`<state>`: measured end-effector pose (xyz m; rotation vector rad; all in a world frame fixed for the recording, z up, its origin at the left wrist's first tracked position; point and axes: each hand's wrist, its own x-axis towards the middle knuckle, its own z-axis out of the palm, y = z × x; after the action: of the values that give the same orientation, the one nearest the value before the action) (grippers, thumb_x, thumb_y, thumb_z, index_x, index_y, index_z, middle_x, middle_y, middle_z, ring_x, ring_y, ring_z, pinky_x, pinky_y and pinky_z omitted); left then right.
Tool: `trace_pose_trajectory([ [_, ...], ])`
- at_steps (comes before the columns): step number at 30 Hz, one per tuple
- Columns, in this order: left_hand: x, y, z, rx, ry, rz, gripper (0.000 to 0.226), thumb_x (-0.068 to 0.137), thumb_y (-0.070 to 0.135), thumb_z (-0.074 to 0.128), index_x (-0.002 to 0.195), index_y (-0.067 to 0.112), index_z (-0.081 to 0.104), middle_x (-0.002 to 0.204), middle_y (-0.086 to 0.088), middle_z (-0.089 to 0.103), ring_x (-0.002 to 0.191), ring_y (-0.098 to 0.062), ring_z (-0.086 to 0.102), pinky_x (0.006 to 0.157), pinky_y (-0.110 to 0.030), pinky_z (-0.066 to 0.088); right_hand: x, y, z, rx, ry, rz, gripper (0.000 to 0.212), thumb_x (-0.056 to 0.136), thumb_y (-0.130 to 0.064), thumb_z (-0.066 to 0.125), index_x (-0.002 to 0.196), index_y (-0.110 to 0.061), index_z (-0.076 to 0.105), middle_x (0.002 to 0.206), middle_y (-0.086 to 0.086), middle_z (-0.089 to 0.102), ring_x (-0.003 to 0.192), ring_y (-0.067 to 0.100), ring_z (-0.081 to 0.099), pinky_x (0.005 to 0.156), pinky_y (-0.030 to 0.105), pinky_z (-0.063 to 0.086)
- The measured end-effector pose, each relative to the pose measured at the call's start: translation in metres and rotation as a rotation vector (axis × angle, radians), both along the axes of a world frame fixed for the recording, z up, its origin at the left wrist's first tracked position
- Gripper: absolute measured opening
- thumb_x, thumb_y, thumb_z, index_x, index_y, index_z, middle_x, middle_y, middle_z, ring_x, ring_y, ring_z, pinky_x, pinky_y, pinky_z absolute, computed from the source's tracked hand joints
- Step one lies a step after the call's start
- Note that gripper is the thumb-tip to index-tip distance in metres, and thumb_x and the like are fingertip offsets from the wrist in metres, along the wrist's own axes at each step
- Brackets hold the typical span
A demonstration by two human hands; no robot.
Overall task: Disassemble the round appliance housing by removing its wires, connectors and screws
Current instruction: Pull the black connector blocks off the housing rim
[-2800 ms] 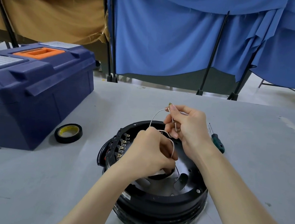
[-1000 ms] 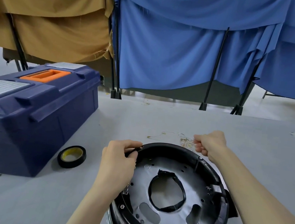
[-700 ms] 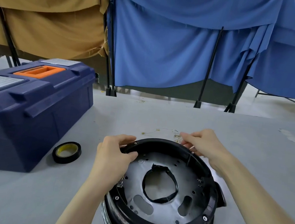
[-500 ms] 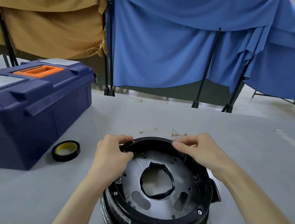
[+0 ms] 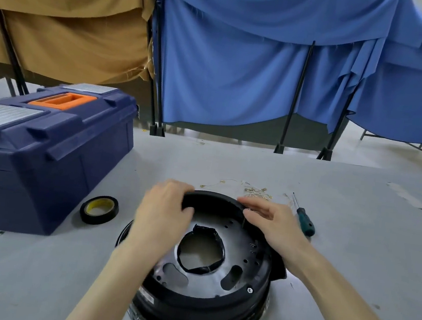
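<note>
The round black appliance housing (image 5: 205, 286) stands on the grey table, its metal plate with a central hole facing up. My left hand (image 5: 163, 212) grips the far-left rim, thumb inside. My right hand (image 5: 271, 220) lies on the far-right rim with its fingers laid over the edge. Thin wires with small brass connectors (image 5: 251, 190) lie loose on the table just beyond the housing. A green-handled screwdriver (image 5: 303, 219) lies to the right of my right hand.
A large navy toolbox (image 5: 43, 150) with an orange handle stands at the left. A roll of black tape (image 5: 99, 209) lies between it and the housing. Blue and tan curtains on black stands hang behind the table (image 5: 353, 244).
The wires that both hands held above the housing now lie on the table behind it. My right hand let them go and came onto the rim; the screwdriver is in sight again.
</note>
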<state>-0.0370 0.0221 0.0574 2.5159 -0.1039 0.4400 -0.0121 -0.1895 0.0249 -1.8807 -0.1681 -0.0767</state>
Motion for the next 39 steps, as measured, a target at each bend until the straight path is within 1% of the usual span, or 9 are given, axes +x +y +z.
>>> trace_pose_trajectory([
  [2,-0.006,-0.02,-0.002,-0.014,-0.015,-0.131,0.023,0.087,0.023,0.063,0.108,0.022,0.071,0.107,0.004,0.069,0.104,-0.018,0.062,0.092,-0.032,0.047,-0.001,0.001,-0.002,0.053,-0.009,0.01,0.029,0.094,-0.012,0.06,0.108,-0.033,0.072,0.102,-0.019,0.073,0.101,-0.002,0.066,0.091,0.02,0.049],
  [4,-0.009,-0.039,-0.008,-0.049,0.102,-0.241,0.017,0.088,0.035,0.062,0.096,0.023,0.072,0.093,0.005,0.071,0.091,-0.016,0.065,0.086,-0.034,0.051,-0.002,0.0,-0.002,0.084,-0.011,0.037,0.028,0.095,-0.009,0.057,0.109,-0.028,0.073,0.104,-0.013,0.074,0.103,0.004,0.067,0.09,0.022,0.051],
  [9,-0.009,-0.064,-0.017,-0.091,0.324,-0.414,0.047,0.098,0.037,0.049,0.074,-0.002,0.056,0.073,-0.019,0.068,0.074,-0.034,0.064,0.072,-0.044,0.053,-0.002,-0.002,-0.002,0.134,0.023,0.077,0.029,0.098,-0.007,0.051,0.11,-0.022,0.073,0.106,-0.007,0.074,0.105,0.008,0.066,0.093,0.024,0.05],
  [13,-0.004,-0.064,-0.017,-0.228,0.487,-0.475,0.043,0.1,0.038,0.044,0.077,0.003,0.053,0.064,-0.015,0.067,0.047,-0.026,0.06,0.04,-0.024,0.039,0.0,-0.003,-0.002,0.159,0.096,0.122,0.031,0.098,-0.008,0.049,0.109,-0.024,0.073,0.107,-0.006,0.073,0.108,0.011,0.065,0.095,0.028,0.05],
  [18,0.0,-0.065,-0.013,-0.372,0.707,-0.541,0.059,0.095,0.053,0.049,0.096,-0.006,0.058,0.065,-0.017,0.068,0.049,-0.028,0.059,0.051,-0.027,0.048,0.005,-0.005,0.001,0.145,0.125,0.139,0.028,0.095,-0.01,0.054,0.102,-0.027,0.075,0.108,0.006,0.071,0.105,0.021,0.067,0.095,0.034,0.052],
  [22,0.0,-0.069,-0.011,-0.448,0.751,-0.582,0.05,0.093,0.05,0.056,0.077,0.003,0.059,0.054,-0.008,0.061,0.038,-0.018,0.056,0.04,-0.019,0.046,0.011,0.0,0.002,0.09,0.083,0.069,0.019,0.09,-0.014,0.064,0.088,-0.029,0.076,0.097,0.002,0.067,0.091,0.009,0.065,0.08,0.022,0.05],
  [26,0.001,-0.071,-0.016,-0.466,0.721,-0.57,0.054,0.097,0.05,0.049,0.069,0.004,0.052,0.042,0.0,0.057,0.032,-0.013,0.05,0.036,-0.016,0.04,0.014,0.003,0.0,0.123,0.063,0.055,0.014,0.089,-0.014,0.067,0.085,-0.025,0.075,0.082,-0.001,0.064,0.082,0.006,0.061,0.075,0.018,0.046],
  [32,0.001,-0.078,-0.023,-0.498,0.698,-0.537,0.054,0.087,0.059,0.059,0.061,0.013,0.045,0.038,0.009,0.044,0.032,-0.009,0.036,0.035,-0.017,0.029,0.015,0.005,-0.007,0.158,0.054,0.02,0.013,0.088,-0.014,0.067,0.084,-0.023,0.075,0.079,-0.003,0.061,0.075,0.005,0.059,0.069,0.015,0.045],
  [39,0.004,-0.078,-0.022,-0.515,0.78,-0.514,0.04,0.079,0.044,0.075,0.067,0.016,0.049,0.041,0.009,0.043,0.032,-0.008,0.035,0.035,-0.015,0.028,0.015,0.003,-0.009,0.179,-0.004,0.056,0.02,0.083,-0.007,0.069,0.081,-0.026,0.076,0.081,-0.014,0.07,0.08,0.002,0.062,0.068,0.011,0.047],
])
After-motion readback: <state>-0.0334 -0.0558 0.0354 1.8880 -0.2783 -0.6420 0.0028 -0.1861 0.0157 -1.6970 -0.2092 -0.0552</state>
